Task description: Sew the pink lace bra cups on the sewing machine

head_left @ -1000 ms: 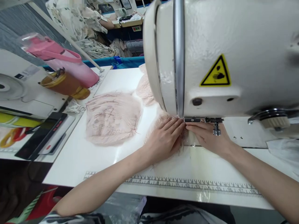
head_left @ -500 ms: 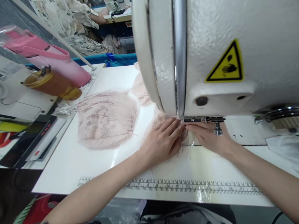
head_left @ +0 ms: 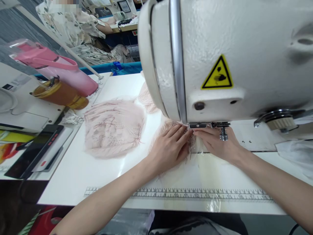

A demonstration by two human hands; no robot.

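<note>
A piece of pink lace fabric (head_left: pixel 193 141) lies under the head of a white sewing machine (head_left: pixel 207 36), with loose threads hanging from its near edge. My left hand (head_left: pixel 170 143) rests over this fabric, fingers close together and bent onto it, just left of the presser area. From the right, my right hand (head_left: pixel 218 140) reaches in with its fingers closed at the fabric's edge, the tips almost meeting those of the left. The machine head and my fingers hide the needle and the spot being gripped. Another sheer pink lace piece (head_left: pixel 113 129) is spread flat to the left.
A printed ruler strip (head_left: pixel 171 195) runs along the table's front. At left stand a pink bottle (head_left: pixel 66 73), a tilted amber cup (head_left: pixel 58 93) and a black device (head_left: pixel 36 150). White cloth (head_left: pixel 297 156) lies at right. A person (head_left: pixel 68 23) sits beyond.
The view has shifted slightly, so the machine head and its warning sticker appear further left and lower. Both hands keep nearly the same place on the fabric.
</note>
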